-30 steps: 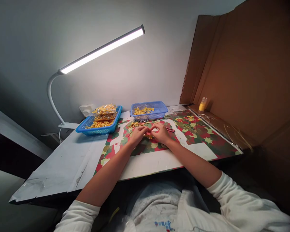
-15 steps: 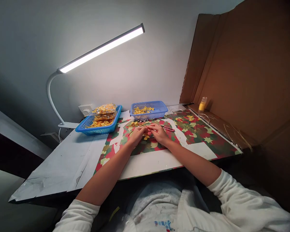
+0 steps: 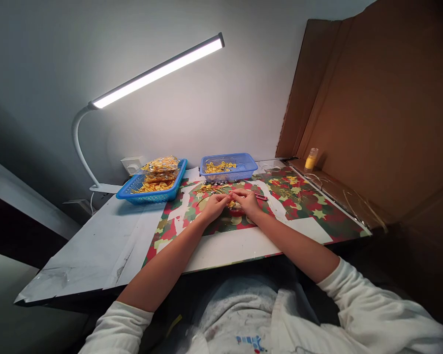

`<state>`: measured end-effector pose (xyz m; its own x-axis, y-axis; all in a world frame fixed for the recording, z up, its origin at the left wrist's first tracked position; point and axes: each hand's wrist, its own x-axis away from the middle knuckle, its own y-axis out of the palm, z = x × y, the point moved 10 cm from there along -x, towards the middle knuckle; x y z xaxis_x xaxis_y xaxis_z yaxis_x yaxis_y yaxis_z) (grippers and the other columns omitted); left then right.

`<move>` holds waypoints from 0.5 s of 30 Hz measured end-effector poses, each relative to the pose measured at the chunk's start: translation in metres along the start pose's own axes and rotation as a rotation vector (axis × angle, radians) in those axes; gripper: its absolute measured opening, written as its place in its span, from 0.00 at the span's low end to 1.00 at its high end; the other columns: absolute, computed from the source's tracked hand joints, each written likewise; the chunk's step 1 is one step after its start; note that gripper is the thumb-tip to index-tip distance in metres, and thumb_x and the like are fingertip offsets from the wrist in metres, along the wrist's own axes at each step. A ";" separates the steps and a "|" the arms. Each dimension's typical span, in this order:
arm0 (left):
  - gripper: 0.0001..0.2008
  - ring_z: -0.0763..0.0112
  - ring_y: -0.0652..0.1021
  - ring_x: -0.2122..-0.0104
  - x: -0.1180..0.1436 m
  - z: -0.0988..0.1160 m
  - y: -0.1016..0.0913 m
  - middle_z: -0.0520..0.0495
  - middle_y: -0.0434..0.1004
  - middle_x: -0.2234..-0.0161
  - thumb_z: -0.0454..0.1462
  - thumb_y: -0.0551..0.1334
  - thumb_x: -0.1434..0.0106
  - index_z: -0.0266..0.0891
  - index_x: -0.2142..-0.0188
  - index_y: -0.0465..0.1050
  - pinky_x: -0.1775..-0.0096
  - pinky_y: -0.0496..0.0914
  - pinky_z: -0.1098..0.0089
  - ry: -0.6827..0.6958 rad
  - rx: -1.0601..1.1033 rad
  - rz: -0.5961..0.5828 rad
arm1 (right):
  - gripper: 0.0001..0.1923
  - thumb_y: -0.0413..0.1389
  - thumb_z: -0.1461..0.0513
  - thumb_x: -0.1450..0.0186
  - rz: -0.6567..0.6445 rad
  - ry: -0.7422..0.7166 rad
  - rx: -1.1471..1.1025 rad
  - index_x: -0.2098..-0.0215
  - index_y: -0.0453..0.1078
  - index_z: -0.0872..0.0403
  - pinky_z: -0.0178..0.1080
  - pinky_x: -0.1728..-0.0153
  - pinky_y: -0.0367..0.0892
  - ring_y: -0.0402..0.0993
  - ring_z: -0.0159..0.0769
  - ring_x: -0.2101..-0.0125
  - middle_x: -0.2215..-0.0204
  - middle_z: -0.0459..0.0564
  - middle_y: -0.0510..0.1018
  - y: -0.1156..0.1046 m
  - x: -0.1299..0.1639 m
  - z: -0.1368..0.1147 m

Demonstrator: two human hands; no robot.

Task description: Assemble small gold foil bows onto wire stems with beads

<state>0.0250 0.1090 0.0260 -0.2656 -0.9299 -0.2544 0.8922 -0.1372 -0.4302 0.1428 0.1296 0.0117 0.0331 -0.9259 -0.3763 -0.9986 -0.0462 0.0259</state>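
My left hand (image 3: 214, 205) and my right hand (image 3: 248, 201) meet fingertip to fingertip over a red, green and gold patterned sheet (image 3: 306, 201) on the table. Between the fingertips sits a small yellow bow-shaped piece (image 3: 232, 203), pinched from both sides. More small gold pieces (image 3: 208, 189) lie loose on the sheet just beyond my hands. A thin red tool (image 3: 260, 197) lies on the sheet right of my right hand.
Two blue baskets stand at the back: a large one (image 3: 133, 194) with bagged yellow pieces and a smaller one (image 3: 248, 164) with loose yellow bows. A white desk lamp (image 3: 158, 73) arches overhead. A small yellow bottle (image 3: 310, 159) stands by the cardboard wall (image 3: 372, 108).
My hands have stayed together over the sheet, shifting only slightly while working the small yellow piece between the fingertips. The view has tilted a little.
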 end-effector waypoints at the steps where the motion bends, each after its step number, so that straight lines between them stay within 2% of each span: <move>1: 0.16 0.69 0.72 0.74 0.000 0.000 0.000 0.52 0.73 0.79 0.45 0.55 0.43 0.39 0.78 0.74 0.70 0.65 0.71 0.004 -0.006 0.003 | 0.13 0.62 0.52 0.48 -0.013 0.003 -0.007 0.73 0.78 0.53 0.42 0.58 0.68 0.75 0.39 0.63 0.68 0.51 0.80 0.001 0.000 0.000; 15: 0.16 0.69 0.70 0.73 0.000 0.015 0.005 0.50 0.71 0.78 0.44 0.55 0.42 0.38 0.79 0.71 0.69 0.65 0.71 0.128 -0.047 -0.036 | 0.12 0.64 0.54 0.52 -0.039 0.021 -0.085 0.74 0.77 0.53 0.41 0.62 0.69 0.74 0.40 0.64 0.70 0.49 0.80 0.002 0.002 -0.010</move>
<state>0.0349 0.1029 0.0361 -0.3440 -0.8732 -0.3452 0.8640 -0.1505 -0.4804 0.1409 0.1241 0.0206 0.0739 -0.9302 -0.3594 -0.9895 -0.1134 0.0901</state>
